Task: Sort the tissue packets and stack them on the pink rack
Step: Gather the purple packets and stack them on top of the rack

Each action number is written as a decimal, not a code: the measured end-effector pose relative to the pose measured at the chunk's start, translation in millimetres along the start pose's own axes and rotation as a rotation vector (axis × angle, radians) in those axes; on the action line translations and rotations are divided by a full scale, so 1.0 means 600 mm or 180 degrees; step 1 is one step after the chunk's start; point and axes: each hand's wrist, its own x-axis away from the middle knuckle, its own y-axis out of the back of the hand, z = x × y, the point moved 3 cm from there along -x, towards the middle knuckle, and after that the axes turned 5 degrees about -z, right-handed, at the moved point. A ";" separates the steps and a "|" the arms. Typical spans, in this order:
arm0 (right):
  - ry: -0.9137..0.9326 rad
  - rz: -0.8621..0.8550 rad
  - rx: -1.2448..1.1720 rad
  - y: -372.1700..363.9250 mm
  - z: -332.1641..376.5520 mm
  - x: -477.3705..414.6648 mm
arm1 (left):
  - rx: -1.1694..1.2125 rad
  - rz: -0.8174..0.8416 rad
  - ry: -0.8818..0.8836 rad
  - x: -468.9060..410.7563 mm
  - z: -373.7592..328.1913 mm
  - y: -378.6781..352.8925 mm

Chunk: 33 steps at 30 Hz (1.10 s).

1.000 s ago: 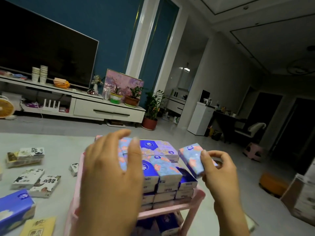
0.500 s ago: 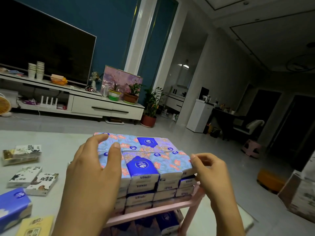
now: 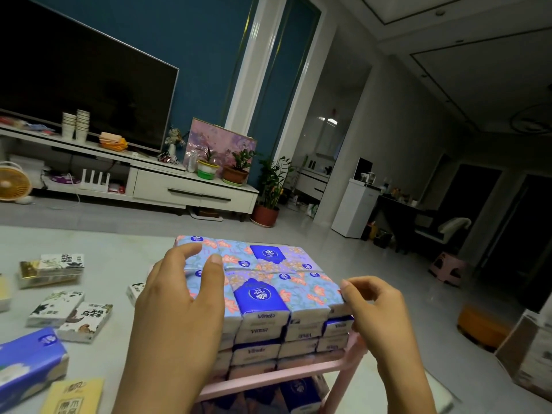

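The left grip (image 3: pixel 179 297) reaches forward palm down, fingers straight and slightly spread, its forearm rising from the lower edge, while the right grip (image 3: pixel 373 309), on a bare forearm beside it, curls its fingers (image 3: pixel 348 284) inward and pinches the corner of a tissue packet (image 3: pixel 316 291).

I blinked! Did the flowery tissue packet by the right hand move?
Yes. The floral tissue packet came down and left, from mid-air onto the front right corner of the stack on the pink rack; the right hand holds its edge.
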 end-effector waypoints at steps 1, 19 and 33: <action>0.0048 -0.0031 0.0074 0.002 0.003 0.002 | 0.0020 -0.0016 -0.0001 -0.001 0.000 0.001; 0.1597 0.0651 0.0640 -0.075 0.058 0.058 | -0.0307 0.0092 -0.0049 -0.005 0.018 -0.005; 0.2424 0.0643 0.0273 -0.115 0.116 0.113 | 0.0259 0.0247 0.0007 -0.009 0.030 -0.014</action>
